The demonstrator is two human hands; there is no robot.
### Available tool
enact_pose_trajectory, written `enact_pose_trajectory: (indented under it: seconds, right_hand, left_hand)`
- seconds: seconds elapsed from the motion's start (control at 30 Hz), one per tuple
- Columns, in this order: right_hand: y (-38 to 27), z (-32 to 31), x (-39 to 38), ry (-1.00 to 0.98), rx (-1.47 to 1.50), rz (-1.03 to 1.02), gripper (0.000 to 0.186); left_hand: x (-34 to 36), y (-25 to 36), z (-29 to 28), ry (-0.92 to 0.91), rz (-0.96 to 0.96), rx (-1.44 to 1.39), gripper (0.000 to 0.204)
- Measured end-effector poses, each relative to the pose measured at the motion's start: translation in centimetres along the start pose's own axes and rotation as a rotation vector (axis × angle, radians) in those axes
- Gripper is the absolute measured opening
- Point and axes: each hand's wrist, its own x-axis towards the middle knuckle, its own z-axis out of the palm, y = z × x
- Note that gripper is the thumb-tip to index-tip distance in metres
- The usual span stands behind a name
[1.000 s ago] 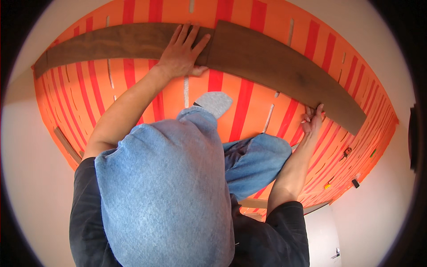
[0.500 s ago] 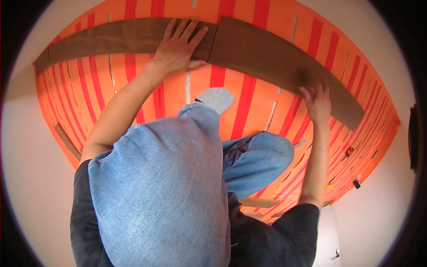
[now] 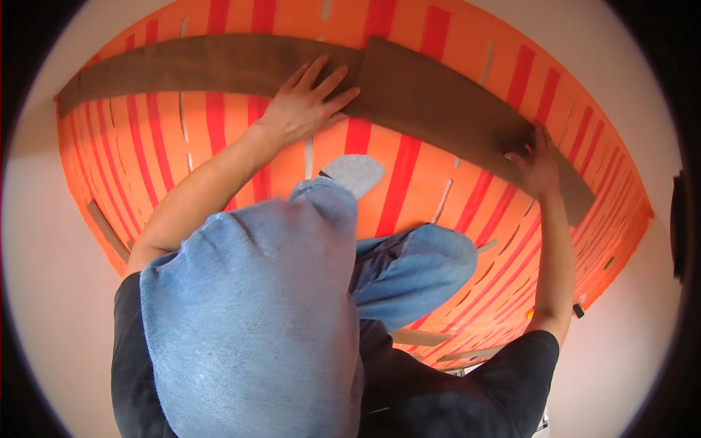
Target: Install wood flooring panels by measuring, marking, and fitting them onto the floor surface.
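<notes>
Two dark brown wood-look floor planks lie end to end on an orange sheet with red stripes. The left plank (image 3: 197, 64) runs toward the left wall; the right plank (image 3: 445, 102) reaches out to the right. Their ends meet at a seam, where the right plank sits slightly out of line with the left one. My left hand (image 3: 307, 102) rests with spread fingers on the left plank, close to that seam. Toward the far end of the right plank, my right hand (image 3: 539, 166) lies over its near edge, fingers apart on the surface.
The striped orange underlay (image 3: 391, 175) covers the floor up to pale walls. A narrow brown strip (image 3: 108, 226) lies at the left edge. More plank pieces (image 3: 422, 338) lie behind my bent leg. A small black object (image 3: 579, 311) sits by the right wall. My grey-socked foot (image 3: 356, 174) stands near the planks.
My left hand has shifted right and slightly nearer, closer to the seam. My right hand has slid right along the right plank. The view has moved a little.
</notes>
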Motion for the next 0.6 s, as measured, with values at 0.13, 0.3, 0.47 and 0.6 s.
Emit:
enact_pose_trajectory:
  seconds: [0.13, 0.3, 0.47, 0.6]
  right_hand:
    - [-0.4, -1.0, 1.0, 0.006, -0.133, -0.011, 0.094]
    - [-2.1, -3.1, 4.4, 0.005, -0.298, -0.027, 0.070]
    - [0.4, -2.2, 6.8, -0.082, -0.169, 0.005, 0.065]
    - [3.0, -0.4, 7.3, -0.019, 0.123, -0.078, 0.058]
  left_hand:
    - [-0.4, 0.1, -0.1, -0.057, -0.016, 0.038, 0.049]
    - [-0.7, -0.1, 0.7, -0.018, 0.024, 0.103, 0.052]
    - [-0.6, 0.1, 1.1, -0.030, 0.035, 0.128, 0.051]
    - [-0.8, 0.0, 1.3, -0.007, 0.044, 0.122, 0.051]
